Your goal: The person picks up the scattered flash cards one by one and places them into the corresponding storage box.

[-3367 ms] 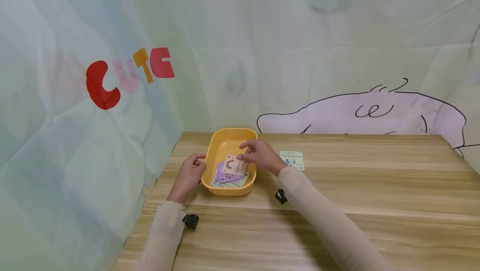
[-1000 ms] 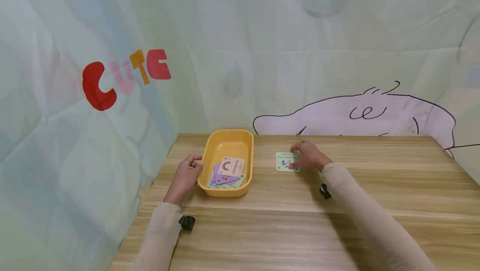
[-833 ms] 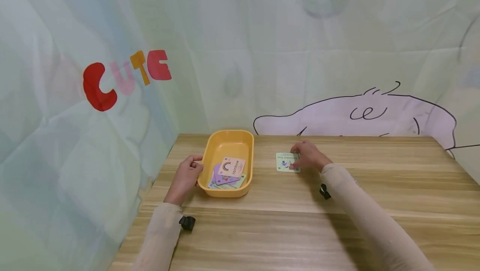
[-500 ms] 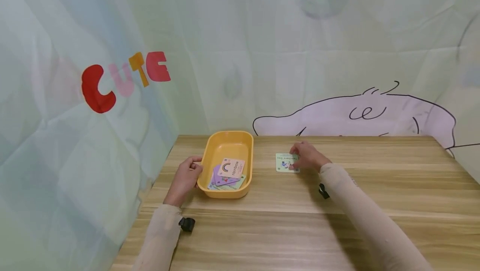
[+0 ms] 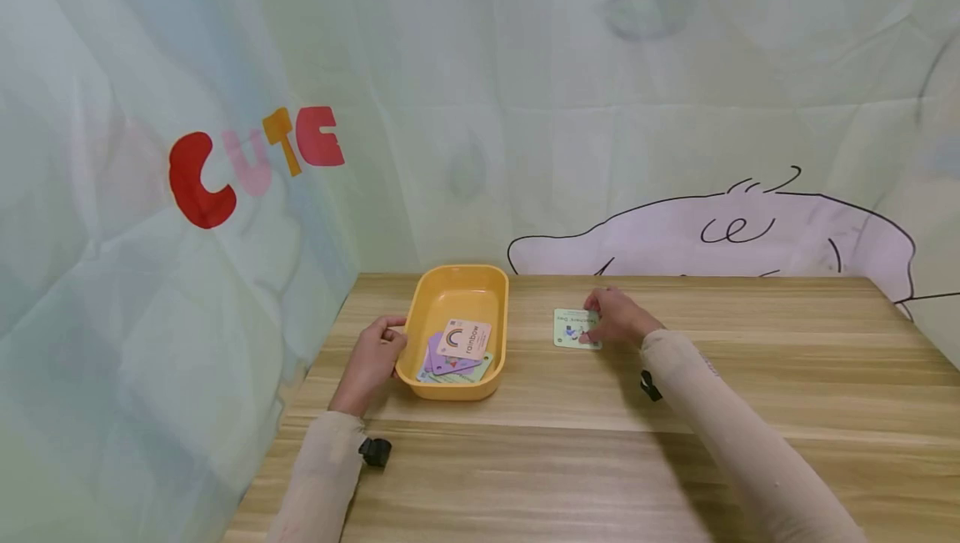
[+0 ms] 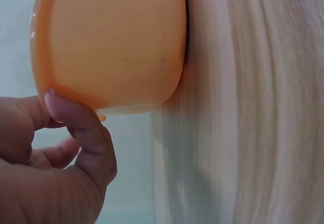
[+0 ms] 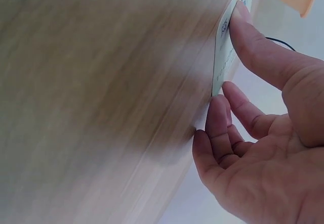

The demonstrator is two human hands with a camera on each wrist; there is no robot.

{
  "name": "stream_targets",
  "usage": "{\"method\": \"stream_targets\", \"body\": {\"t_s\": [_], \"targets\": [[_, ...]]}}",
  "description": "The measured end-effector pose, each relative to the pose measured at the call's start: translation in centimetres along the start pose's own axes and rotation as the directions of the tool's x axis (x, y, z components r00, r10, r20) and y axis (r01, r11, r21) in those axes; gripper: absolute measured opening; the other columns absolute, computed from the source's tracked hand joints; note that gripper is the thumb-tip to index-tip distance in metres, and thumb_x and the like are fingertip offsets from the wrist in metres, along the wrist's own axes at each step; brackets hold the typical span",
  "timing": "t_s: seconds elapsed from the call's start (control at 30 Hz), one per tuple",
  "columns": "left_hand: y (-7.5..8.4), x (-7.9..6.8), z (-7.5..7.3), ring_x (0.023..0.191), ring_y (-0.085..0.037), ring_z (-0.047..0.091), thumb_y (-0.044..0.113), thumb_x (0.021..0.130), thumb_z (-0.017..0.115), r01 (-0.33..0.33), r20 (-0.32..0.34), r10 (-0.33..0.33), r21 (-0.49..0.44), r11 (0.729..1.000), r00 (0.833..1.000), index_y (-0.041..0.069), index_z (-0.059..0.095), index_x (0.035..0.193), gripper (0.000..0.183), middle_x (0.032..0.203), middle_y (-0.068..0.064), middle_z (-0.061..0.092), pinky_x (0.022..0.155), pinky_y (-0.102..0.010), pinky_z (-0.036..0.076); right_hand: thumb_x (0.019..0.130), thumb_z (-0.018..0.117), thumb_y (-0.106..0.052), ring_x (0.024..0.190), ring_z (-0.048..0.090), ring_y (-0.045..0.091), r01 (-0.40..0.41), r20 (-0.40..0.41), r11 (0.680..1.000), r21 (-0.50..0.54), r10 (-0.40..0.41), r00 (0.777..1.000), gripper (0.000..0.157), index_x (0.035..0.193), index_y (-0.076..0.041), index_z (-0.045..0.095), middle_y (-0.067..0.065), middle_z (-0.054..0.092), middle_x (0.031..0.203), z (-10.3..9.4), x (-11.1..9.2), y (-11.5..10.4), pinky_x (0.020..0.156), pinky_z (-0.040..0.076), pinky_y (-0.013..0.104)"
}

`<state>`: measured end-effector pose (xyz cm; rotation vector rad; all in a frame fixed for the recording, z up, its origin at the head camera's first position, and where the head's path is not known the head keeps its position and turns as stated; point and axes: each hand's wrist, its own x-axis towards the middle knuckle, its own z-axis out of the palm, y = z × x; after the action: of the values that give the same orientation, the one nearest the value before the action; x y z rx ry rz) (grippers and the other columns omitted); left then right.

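My left hand grips the left rim of a yellow tray. In the left wrist view one fingertip lies against the tray's outer wall, just under the lip. Inside the tray several cards overlap near its front end, topped by a peach rainbow card over a purple card and a pale green card. To the tray's right, a pale green Teachers' Day card lies flat on the table. My right hand touches its right side, thumb on its face and fingertips at its edge.
The wooden table ends at a fabric backdrop behind the tray. Another fabric wall with CUTE lettering stands close on the left. Black wrist mounts sit on both sleeves.
Earlier my right hand was over the tray at the rainbow card. It has since moved right to the Teachers' Day card, where it has stayed for the last second. The left hand keeps its place.
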<state>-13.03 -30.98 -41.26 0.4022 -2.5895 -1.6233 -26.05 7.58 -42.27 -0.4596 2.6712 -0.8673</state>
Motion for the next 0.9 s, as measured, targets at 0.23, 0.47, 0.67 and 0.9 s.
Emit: {"method": "stream_targets", "body": {"t_s": [0.23,0.47,0.67,0.9], "targets": [[-0.06,-0.17,0.02,0.066,-0.018,0.054,0.013,0.102,0.050,0.010,0.004,-0.010,0.001,1.000,1.000,0.006,0.055,0.138,0.037,0.100,-0.012,0.054,0.054,-0.026,0.050,0.077,0.089,-0.020,0.108,0.051,0.030,-0.001,-0.013,1.000,-0.008,0.000,1.000,0.049,0.114,-0.001,0.063,0.015,0.057,0.116,0.10,0.59,0.52,0.102,0.044,0.048],[0.12,0.00,0.08,0.068,-0.019,0.055,0.014,0.103,0.049,0.017,-0.001,-0.017,0.001,1.000,1.000,0.007,0.054,0.139,0.037,0.101,-0.012,0.053,0.055,-0.026,0.050,0.079,0.087,-0.012,0.107,0.053,0.031,-0.003,-0.015,0.998,0.061,0.004,1.000,0.039,0.108,-0.004,0.062,0.014,0.060,0.115,0.07,0.62,0.66,0.102,0.044,0.049],[0.24,0.14,0.09,0.068,-0.018,0.055,0.013,0.102,0.050,0.017,-0.001,-0.017,-0.010,1.000,1.000,0.007,0.055,0.138,0.037,0.101,-0.012,0.052,0.055,-0.028,0.052,0.082,0.084,-0.008,0.108,0.053,0.030,-0.009,-0.005,0.991,0.137,0.009,1.000,0.038,0.110,-0.003,0.059,0.015,0.060,0.117,0.01,0.51,0.66,0.103,0.043,0.049],[0.20,0.02,0.15,0.069,-0.018,0.055,0.013,0.102,0.049,0.018,-0.004,-0.018,-0.006,1.000,1.000,0.006,0.054,0.138,0.037,0.102,-0.012,0.052,0.055,-0.028,0.052,0.086,0.079,-0.003,0.116,0.053,0.033,0.012,0.034,0.974,0.228,-0.020,0.999,0.042,0.122,-0.002,0.058,0.020,0.058,0.127,0.01,0.34,1.00,0.108,0.040,0.052]]}}
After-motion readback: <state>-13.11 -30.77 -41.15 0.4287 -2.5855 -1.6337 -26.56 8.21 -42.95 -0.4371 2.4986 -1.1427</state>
